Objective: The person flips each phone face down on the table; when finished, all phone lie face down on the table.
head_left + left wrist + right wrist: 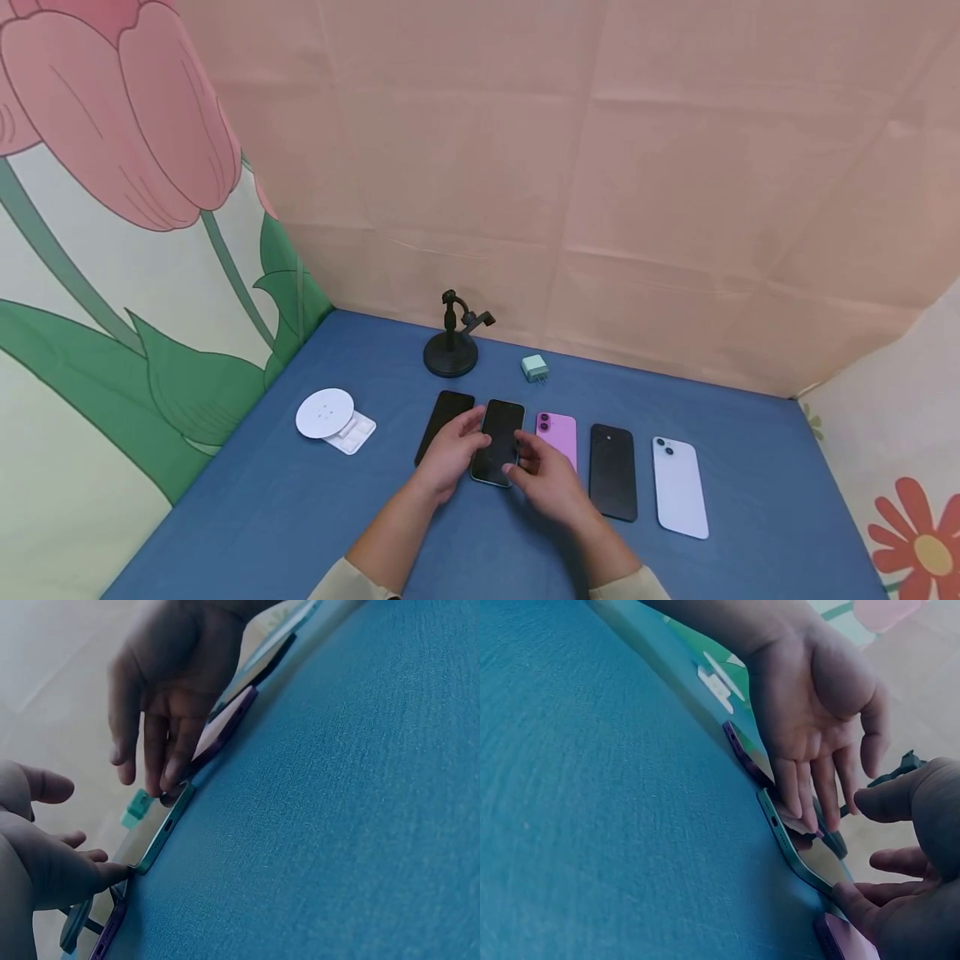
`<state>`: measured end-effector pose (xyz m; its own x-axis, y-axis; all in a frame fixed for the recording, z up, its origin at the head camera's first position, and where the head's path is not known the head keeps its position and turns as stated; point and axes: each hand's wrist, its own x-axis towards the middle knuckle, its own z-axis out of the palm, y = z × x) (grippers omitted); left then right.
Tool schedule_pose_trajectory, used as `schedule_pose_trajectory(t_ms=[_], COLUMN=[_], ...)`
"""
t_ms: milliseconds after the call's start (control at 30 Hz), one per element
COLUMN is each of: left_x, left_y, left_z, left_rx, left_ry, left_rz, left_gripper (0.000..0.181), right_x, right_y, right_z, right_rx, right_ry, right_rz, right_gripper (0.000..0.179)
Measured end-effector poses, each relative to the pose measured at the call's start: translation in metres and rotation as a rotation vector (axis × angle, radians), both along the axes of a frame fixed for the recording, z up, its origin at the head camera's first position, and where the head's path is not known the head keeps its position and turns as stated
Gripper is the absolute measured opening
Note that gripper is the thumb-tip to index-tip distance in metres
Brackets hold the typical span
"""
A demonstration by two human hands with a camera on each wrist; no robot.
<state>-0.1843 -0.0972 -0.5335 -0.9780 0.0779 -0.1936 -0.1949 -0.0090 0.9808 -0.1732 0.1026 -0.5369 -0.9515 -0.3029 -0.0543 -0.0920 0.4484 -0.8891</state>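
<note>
A phone with a dark screen and green edge (501,423) lies face up on the blue cloth between my two hands. My left hand (448,454) is at its left side, thumb over the edge and fingers loosely extended. From the other side my right hand (547,482) reaches to the right edge, its fingers gently bent. In the left wrist view, fingertips of both hands meet the sides of the green-edged phone (159,838). A dark phone (450,407) lies partly behind my left hand, and a pink phone (558,429) is partly covered by my right.
Further right lie a black phone (613,475) and a white phone (681,492). Behind stand a black phone stand (450,354) and a small mint charger plug (535,367). At left, a white disc (325,412) overlaps a white rectangular piece (354,435). Printed cloth walls surround the table.
</note>
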Motion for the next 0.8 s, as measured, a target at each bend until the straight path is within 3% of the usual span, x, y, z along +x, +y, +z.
schedule_pose_trajectory(t_ms=[500,800], left_x=[-0.0034,-0.0042], left_y=[-0.0035,-0.0033], left_z=[0.0012,-0.0012], left_rx=[0.08,0.122], left_ry=[-0.033,-0.037], left_rz=[-0.008,0.026], left_gripper=[0.061,0.062], right_x=[0.0003,-0.0004], right_y=[-0.0021,0.0007], right_z=[-0.0005,-0.0043], right_rx=[-0.014,-0.007], right_ry=[-0.005,-0.019], right_rz=[0.007,0.014], right_gripper=[0.061,0.06])
